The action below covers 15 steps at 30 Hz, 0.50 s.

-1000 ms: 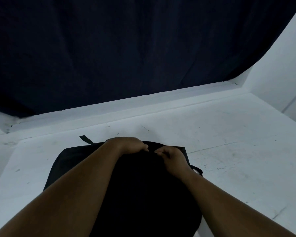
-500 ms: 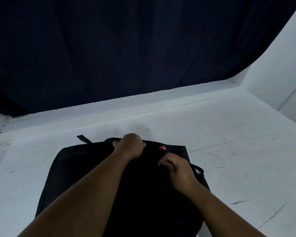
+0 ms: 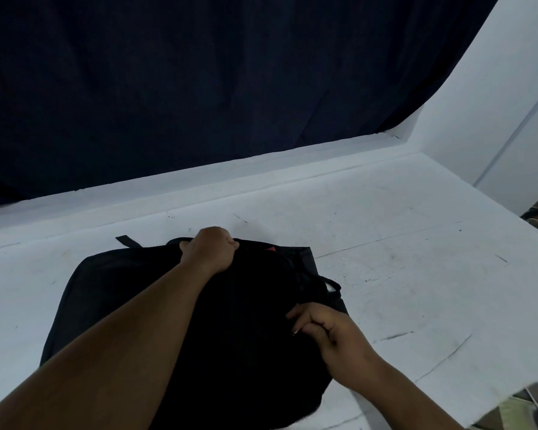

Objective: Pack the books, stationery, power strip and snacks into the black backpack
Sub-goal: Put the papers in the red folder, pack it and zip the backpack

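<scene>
The black backpack [image 3: 112, 299] lies flat on the white table [image 3: 401, 274], its top end pointing away from me. My left hand [image 3: 210, 252] grips the top edge of the backpack, fingers curled over the fabric. My right hand [image 3: 326, 330] pinches a small metal zipper pull on the backpack's right side. A sliver of something red [image 3: 271, 249] shows in a gap at the top edge. A strap loop [image 3: 330, 285] sticks out on the right. Books, stationery, power strip and snacks are not visible.
A dark blue curtain [image 3: 199, 88] hangs behind the table. White walls [image 3: 494, 103] close the right side. The table's right edge [image 3: 510, 395] drops to a patterned floor [image 3: 516, 411] at the lower right. A short black strap end [image 3: 127, 241] lies at the backpack's top left.
My right hand has slid from the top edge down along the backpack's right side, toward me, holding the zipper pull. My left hand stayed gripping the top edge.
</scene>
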Each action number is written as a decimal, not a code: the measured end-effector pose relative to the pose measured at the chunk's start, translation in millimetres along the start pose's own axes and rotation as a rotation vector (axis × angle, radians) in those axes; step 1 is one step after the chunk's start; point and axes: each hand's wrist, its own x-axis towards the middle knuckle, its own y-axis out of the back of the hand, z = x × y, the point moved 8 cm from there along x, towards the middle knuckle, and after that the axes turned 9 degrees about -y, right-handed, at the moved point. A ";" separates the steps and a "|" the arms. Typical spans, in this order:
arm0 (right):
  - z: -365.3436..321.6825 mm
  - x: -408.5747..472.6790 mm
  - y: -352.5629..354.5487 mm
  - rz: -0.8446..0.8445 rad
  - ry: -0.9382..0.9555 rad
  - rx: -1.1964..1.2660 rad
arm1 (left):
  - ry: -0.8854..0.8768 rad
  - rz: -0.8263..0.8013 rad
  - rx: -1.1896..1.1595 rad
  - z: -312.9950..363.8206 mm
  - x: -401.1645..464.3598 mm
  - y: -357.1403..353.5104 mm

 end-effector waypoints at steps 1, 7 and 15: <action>-2.2 -3.7 2.5 -0.005 0.009 -0.006 | 0.001 0.004 0.002 0.1 -0.3 0.2; -7.3 -16.0 6.2 -0.085 -0.010 -0.044 | 0.017 0.016 0.005 -0.3 -3.4 2.3; -3.3 -15.1 8.1 -0.193 -0.091 -0.039 | 0.020 0.058 0.035 -1.9 -5.6 4.4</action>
